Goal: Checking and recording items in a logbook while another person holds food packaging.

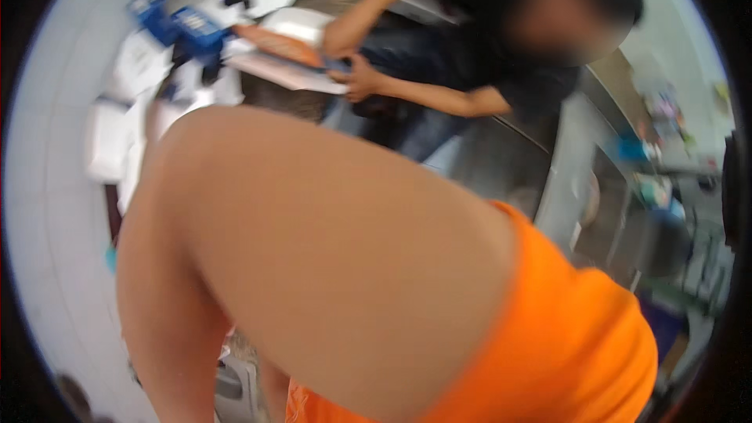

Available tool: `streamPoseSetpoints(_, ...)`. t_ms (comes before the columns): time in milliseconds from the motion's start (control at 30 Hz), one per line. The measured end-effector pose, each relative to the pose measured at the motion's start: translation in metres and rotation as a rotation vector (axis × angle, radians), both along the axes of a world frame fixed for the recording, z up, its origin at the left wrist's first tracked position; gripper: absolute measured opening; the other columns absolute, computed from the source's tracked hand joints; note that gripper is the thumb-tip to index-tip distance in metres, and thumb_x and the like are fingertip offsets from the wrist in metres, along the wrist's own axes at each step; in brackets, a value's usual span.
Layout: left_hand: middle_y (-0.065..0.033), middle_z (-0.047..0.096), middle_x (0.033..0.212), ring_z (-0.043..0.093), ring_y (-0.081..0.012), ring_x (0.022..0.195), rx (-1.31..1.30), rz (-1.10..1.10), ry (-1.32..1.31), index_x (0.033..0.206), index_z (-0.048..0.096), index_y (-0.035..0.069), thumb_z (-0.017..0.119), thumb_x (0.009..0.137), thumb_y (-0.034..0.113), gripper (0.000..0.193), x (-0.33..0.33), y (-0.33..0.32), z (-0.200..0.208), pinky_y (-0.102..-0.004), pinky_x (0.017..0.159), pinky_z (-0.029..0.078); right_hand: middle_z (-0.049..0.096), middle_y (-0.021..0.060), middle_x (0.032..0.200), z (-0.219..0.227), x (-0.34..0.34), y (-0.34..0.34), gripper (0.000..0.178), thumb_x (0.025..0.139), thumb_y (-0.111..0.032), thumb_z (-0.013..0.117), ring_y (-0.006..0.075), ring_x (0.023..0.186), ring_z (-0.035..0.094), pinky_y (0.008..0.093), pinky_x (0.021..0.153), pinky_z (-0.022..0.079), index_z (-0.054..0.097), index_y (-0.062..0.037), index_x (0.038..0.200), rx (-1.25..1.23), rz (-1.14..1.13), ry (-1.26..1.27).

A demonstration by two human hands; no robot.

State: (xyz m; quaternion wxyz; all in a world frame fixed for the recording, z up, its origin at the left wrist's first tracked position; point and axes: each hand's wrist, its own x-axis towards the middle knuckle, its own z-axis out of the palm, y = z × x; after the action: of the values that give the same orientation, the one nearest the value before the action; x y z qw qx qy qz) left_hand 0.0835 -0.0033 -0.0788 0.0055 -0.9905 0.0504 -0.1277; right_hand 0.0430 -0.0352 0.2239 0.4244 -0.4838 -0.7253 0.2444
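A bent bare arm of mine (337, 251), with an orange sleeve (564, 329), fills the middle of the view very close up. Its elbow lies at the left and the forearm runs down to the lower edge. I cannot tell which arm it is. Neither of my hands shows, so what they hold or touch is hidden. Behind the arm, another person in a dark shirt (540, 98) has both hands near a flat orange and white piece (286, 47), blurred by motion.
Blue boxes (200, 27) and several white packages or sheets (141, 63) are heaped at the upper left. A pale tiled surface (63, 188) runs down the left side. Blurred shelves with assorted items (658, 149) stand at the right.
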Motion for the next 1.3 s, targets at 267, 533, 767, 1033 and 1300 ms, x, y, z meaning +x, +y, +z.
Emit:
streamPoseSetpoints(267,-0.0150,0.065,0.128,0.062,-0.0371,0.117,0.079,0.479,-0.130,0.124,0.068,0.010,0.077,0.089,0.036,0.044,-0.129,-0.030,0.034,-0.0542,0.100,0.046,0.076,0.0253,0.088,-0.019,0.035,-0.048,0.044,0.087,-0.043,0.064,0.0427,0.084,0.075,0.0538,0.077,0.059,0.081,-0.0027,0.088,-0.129,0.335,0.017)
streamPoseSetpoints(533,-0.0132,0.073,0.112,0.069,-0.0316,0.104,-0.416,0.555,-0.449,0.114,0.069,0.006,0.085,0.085,0.017,0.035,-0.080,-0.083,0.034,-0.0481,0.091,0.052,0.069,0.0102,0.077,-0.184,0.209,-0.194,0.037,0.110,-0.042,0.061,0.0197,0.072,0.068,0.0393,0.064,0.053,0.070,-0.0061,0.104,-0.710,-0.297,0.331)
streamPoseSetpoints(767,-0.0055,0.074,0.098,0.070,-0.0281,0.086,-1.757,-0.918,-0.266,0.113,0.069,0.009,0.076,0.097,0.024,0.023,0.069,-0.233,0.274,-0.0459,0.084,0.051,0.069,0.0208,0.079,-0.195,0.254,-0.189,0.035,0.107,-0.040,0.066,0.0450,0.078,0.068,0.0515,0.070,0.051,0.070,-0.0054,0.099,-0.565,-0.114,-0.089)
streamPoseSetpoints(1033,-0.0166,0.046,0.167,0.049,-0.0419,0.146,-1.313,-1.389,0.275,0.155,0.052,0.016,0.057,0.101,0.069,0.076,0.076,-0.273,0.332,-0.0600,0.111,0.041,0.069,0.0183,0.082,-0.176,0.244,-0.132,0.030,0.106,-0.034,0.067,0.0402,0.079,0.069,0.0488,0.074,0.053,0.070,-0.0049,0.098,-0.458,0.062,-0.356)
streamPoseSetpoints(1300,-0.0198,0.046,0.165,0.051,-0.0428,0.143,-1.440,-1.385,0.606,0.154,0.052,0.008,0.055,0.102,0.066,0.078,0.055,-0.213,0.323,-0.0598,0.110,0.042,0.073,0.0179,0.095,-0.199,0.251,-0.071,0.020,0.098,-0.024,0.075,0.0396,0.087,0.070,0.0481,0.077,0.056,0.072,-0.0042,0.103,-0.251,0.340,-0.502)
